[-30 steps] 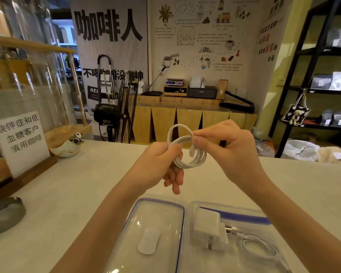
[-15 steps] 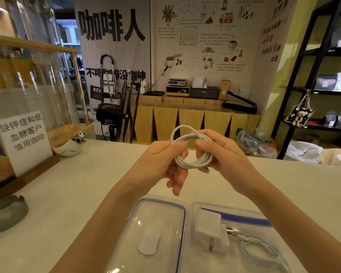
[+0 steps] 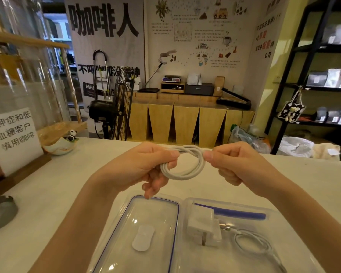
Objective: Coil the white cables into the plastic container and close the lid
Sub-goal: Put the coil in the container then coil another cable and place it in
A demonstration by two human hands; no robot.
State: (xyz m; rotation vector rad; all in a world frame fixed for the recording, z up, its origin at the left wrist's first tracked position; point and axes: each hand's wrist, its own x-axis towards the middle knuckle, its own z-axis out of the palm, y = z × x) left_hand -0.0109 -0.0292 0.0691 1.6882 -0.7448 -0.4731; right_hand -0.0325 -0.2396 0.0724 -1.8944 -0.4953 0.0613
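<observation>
A: Where do we have the coiled white cable point(image 3: 182, 164) right now?

B: Up in the air between our two hands, above the table point(image 3: 47, 194). Our left hand point(image 3: 144, 164) is closed on the left side of the coil, thumb pressed on top and fingers curled through the loops. Our right hand point(image 3: 234, 162) is closed as well, pinching the strands at the coil's upper right.

A: And the plastic container point(image 3: 268, 211)?

B: It sits on the table below our right hand, nearer to us than the coil. Inside we see a white charger plug point(image 3: 203, 227) and, to its right, a thinner white cable point(image 3: 252, 243) lying loosely looped.

A: The lid?

B: The clear lid point(image 3: 146, 223) with its blue seal lies flat below our left hand, just beside the container on its left, and the container stands open. Our left hand's lowest fingertip hangs just over the lid's far edge; we cannot tell whether it touches.
</observation>
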